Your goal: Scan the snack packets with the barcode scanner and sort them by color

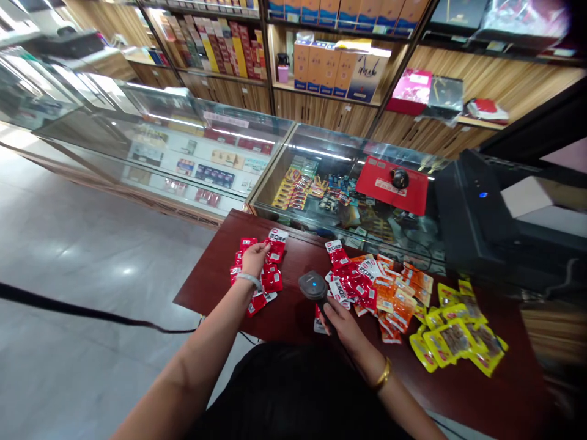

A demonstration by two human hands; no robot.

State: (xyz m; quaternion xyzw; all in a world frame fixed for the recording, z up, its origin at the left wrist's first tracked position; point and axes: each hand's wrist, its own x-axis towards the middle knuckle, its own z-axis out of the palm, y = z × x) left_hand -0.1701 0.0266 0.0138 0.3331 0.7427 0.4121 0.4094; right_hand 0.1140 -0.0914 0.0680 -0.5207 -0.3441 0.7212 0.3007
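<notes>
My left hand (255, 259) pinches a red-and-white snack packet (277, 245) over a small pile of red packets (272, 278) at the table's left end. My right hand (340, 319) is wrapped round the handle of a dark barcode scanner (313, 285), its head pointing away from me and a blue light glowing on top. Just right of the scanner lies a larger heap of red packets (355, 280). Orange packets (398, 304) overlap that heap's right side. Farther right, yellow packets (458, 338) with brown contents are piled together.
The dark red-brown table (298, 321) stands against a glass display counter (312, 137). On the glass lie a red mat (392, 186) and a black mouse (400, 178). A black monitor-like machine (477, 214) blocks the right. Boxed goods (321, 67) fill shelves behind.
</notes>
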